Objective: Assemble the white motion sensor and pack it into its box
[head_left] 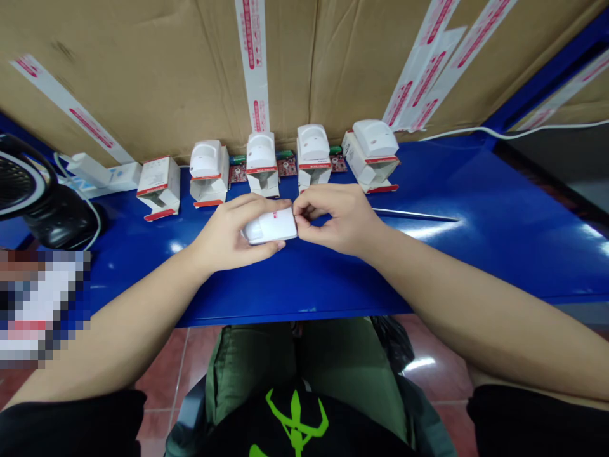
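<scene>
Between left hand (223,236) and right hand (340,219): sensor (271,226).

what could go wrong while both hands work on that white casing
1. The white casing sits in the left hand while the right hand pinches its end; a slip could drop it onto the blue table or off its near edge.
2. The boxes behind have white units perched on top; a forward jolt might topple them.

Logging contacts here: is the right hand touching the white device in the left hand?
Touching. The head view shows the right hand pinching the end of the white device, which the left hand grips.
</scene>
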The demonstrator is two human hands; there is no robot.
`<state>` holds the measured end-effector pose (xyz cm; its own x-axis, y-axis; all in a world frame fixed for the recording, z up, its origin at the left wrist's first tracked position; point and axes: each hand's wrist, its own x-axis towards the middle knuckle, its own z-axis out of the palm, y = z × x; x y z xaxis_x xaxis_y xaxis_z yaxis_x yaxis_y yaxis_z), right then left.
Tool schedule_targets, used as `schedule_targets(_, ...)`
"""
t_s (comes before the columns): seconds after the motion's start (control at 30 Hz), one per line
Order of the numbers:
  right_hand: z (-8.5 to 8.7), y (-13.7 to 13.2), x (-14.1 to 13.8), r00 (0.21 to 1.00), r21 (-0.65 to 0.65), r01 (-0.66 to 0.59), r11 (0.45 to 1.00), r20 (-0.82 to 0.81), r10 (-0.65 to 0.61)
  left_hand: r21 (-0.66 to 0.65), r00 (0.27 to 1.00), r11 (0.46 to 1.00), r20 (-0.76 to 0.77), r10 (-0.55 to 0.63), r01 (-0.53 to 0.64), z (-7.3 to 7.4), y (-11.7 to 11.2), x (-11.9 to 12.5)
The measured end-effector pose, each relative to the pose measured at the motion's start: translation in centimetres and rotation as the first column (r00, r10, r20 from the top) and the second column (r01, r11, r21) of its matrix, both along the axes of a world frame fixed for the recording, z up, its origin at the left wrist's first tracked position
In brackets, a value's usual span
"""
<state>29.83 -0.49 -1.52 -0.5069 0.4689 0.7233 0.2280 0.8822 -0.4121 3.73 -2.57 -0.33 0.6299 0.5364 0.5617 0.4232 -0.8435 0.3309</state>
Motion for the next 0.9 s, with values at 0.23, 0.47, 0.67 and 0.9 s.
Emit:
schedule_targets(0.23,0.12,-0.19,0.10,1.000,0.084,0.013,0.996,0.008,-0.013,0.055,0.998,0.998,0.048,-0.041,0.038,0.00,-0.03,0.04)
schedule_targets(0.47,-0.07,-0.36,-0.01,0.998,0.097,0.055,0.994,0.010,-0.056,0.009,0.997,0.998,0.020,0.068,-0.069,-0.12,-0.11,-0.08)
schedule_targets(0.67,-0.29,-0.41,-0.38,0.999,0.068,0.053,0.996,-0.012,-0.052,0.052,0.999,0.999,0.031,0.015,-0.017,-0.18,-0.15,-0.02)
schedule_targets(0.9,-0.32,-0.39,-0.39,0.997,0.114,0.066,0.991,0.023,-0.069,0.029,1.000,1.000,0.016,0.001,-0.002,-0.12,-0.19,0.14)
